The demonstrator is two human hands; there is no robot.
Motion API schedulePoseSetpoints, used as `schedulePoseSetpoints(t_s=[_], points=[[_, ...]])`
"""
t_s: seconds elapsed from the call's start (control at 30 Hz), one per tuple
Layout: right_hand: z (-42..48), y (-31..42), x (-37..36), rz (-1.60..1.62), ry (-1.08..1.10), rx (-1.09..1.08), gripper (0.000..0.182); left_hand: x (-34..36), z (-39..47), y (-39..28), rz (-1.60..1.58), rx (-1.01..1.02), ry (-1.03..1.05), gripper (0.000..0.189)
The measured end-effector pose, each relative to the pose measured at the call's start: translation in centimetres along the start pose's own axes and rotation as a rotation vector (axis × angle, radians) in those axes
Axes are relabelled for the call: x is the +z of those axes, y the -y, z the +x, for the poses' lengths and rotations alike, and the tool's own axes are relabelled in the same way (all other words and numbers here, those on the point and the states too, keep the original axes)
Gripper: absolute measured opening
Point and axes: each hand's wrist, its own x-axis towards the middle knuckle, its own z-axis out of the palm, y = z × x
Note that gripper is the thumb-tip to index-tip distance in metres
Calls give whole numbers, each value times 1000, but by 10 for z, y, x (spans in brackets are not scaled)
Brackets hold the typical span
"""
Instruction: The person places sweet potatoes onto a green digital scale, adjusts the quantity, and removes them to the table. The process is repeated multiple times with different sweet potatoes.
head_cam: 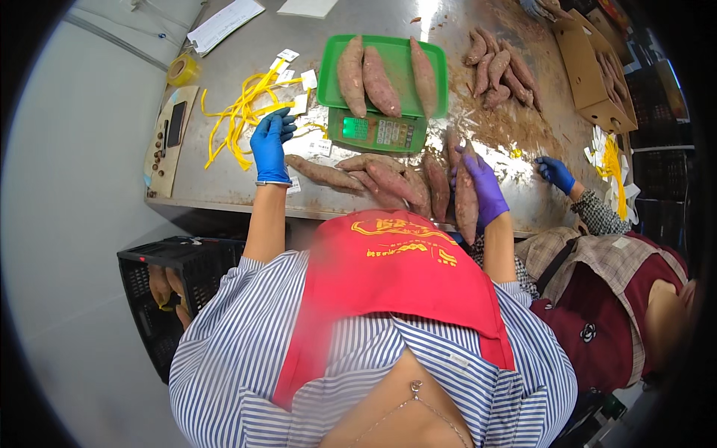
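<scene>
My left hand (271, 147), in a blue glove, is over the table beside a tangle of yellow straps (246, 109) with white tags (300, 105). Its fingers are loosely bent and apart, with nothing seen in them. In a purple glove, my right hand (486, 187) grips a sweet potato (466, 203) at the table's front edge. Another sweet potato (452, 144) lies just beyond those fingers. Between my hands several sweet potatoes (395, 180) lie along the near edge. A green digital scale (377, 130) with a lit display carries three sweet potatoes (381, 81) in its tray (406, 51).
A sweet potato pile (500, 68) and a cardboard box (585, 73) are at far right. A co-worker's blue-gloved hand (555, 172) rests near more yellow straps (611, 162). Tape (182, 70), a phone (177, 123) and papers (225, 25) lie left. A black crate (173, 246) stands below.
</scene>
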Motion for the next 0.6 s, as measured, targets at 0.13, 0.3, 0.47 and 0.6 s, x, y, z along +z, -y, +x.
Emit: schedulePoseSetpoints(t_s=[0.13,0.3,0.47,0.6], points=[[-3,-25,1,-140,1,-39,63,8,1,-3,-10,10,29,27],[3,-22,24,-377,-37,-151,66,13,4,-3,-19,-1,34,25],[4,-1,44,-500,35,-222,64,19,2,-2,-27,-32,53,25],[8,-1,50,-679,26,-348,59,22,-1,-1,-13,-59,49,25]])
